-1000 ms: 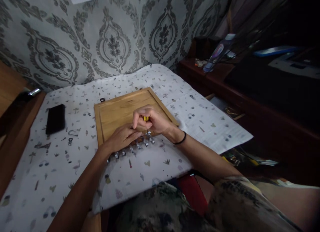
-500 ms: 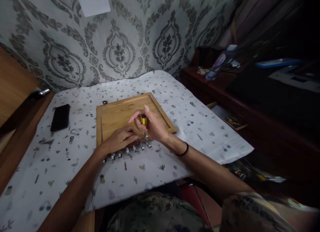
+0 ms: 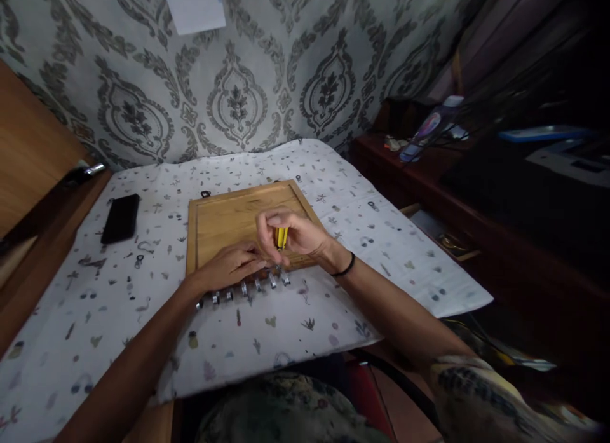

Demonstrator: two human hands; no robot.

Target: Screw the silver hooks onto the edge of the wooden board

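A wooden board (image 3: 229, 217) with a raised frame lies on the patterned cloth (image 3: 143, 303) before me. A row of several metal hooks (image 3: 248, 289) runs along its near edge. My right hand (image 3: 295, 236) is closed round a small yellow-handled screwdriver (image 3: 281, 237), held upright over the board's near edge by the hooks. My left hand (image 3: 229, 265) lies flat on the near edge of the board, fingers pressing down beside the screwdriver's tip. The tip itself is hidden by my fingers.
A black phone (image 3: 121, 218) lies on the cloth at the left. A wooden ledge (image 3: 28, 170) runs along the left. A dark shelf (image 3: 476, 195) at the right carries a bottle (image 3: 431, 128) and clutter. Patterned wallpaper (image 3: 238, 81) stands behind.
My right hand's fingers, spread half a second ago, have closed round the screwdriver again. The view has shifted slightly. My left hand stays pressed on the board.
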